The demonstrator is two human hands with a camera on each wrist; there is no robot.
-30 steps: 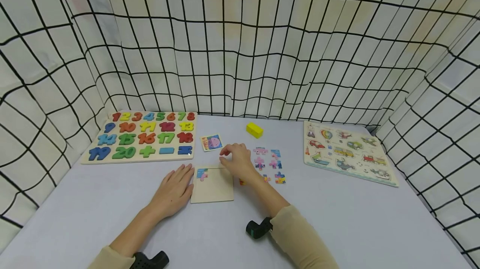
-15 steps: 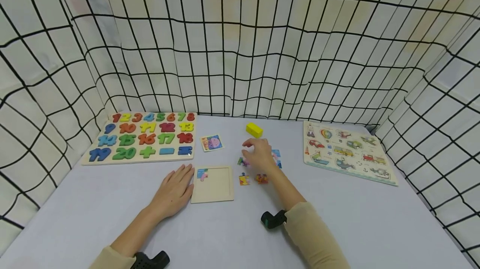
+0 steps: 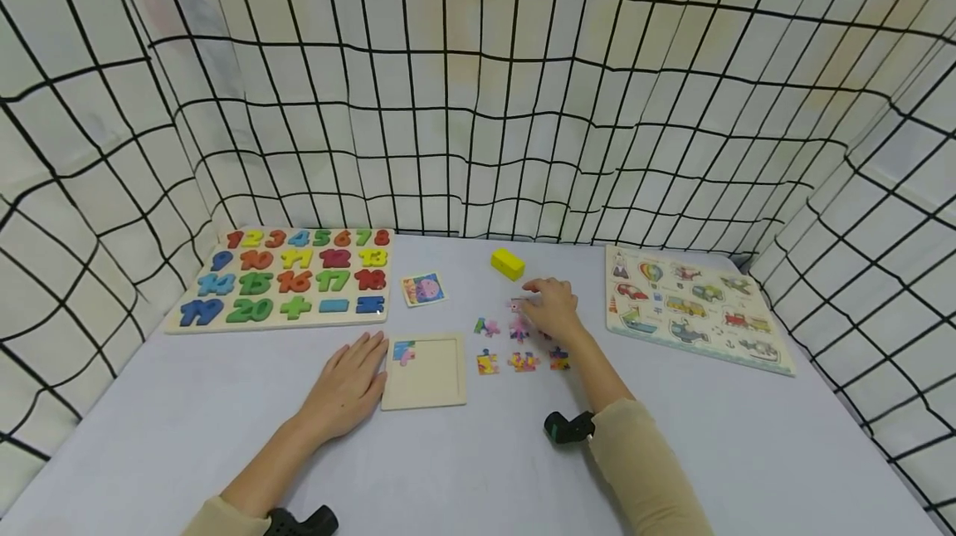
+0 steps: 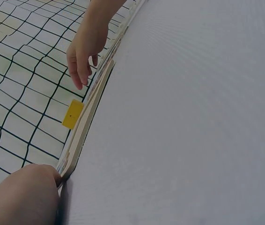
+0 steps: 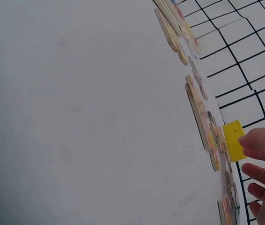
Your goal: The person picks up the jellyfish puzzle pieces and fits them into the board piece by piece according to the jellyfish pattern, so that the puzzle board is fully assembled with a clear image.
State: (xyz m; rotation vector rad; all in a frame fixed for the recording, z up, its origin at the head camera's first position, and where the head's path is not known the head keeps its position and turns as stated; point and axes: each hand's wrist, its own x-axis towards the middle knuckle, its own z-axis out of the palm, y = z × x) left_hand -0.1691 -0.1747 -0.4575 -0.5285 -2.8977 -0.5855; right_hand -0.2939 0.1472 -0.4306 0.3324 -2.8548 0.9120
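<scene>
My left hand [image 3: 345,387] lies flat on the table, fingers extended, at the left edge of a shallow wooden puzzle tray [image 3: 426,395]. One jigsaw piece [image 3: 403,352] sits in the tray's upper left corner. To the right, my right hand [image 3: 554,309] hovers over loose jigsaw pieces [image 3: 524,362] laid out in rows and covers some of them. Its fingers [image 5: 259,175] are spread and loosely bent in the right wrist view, with no piece visible between them. A small square picture card [image 3: 423,289] lies behind the tray.
A yellow block [image 3: 508,264] stands behind the loose pieces. The number puzzle board [image 3: 280,327] lies at the back left, and a vehicle picture board [image 3: 702,304] at the back right. Black netting [image 3: 478,109] over white walls surrounds the table [image 3: 463,478].
My right hand has moved right, from above the tray's upper right corner to the upper right of the loose pieces. My left hand has stayed put.
</scene>
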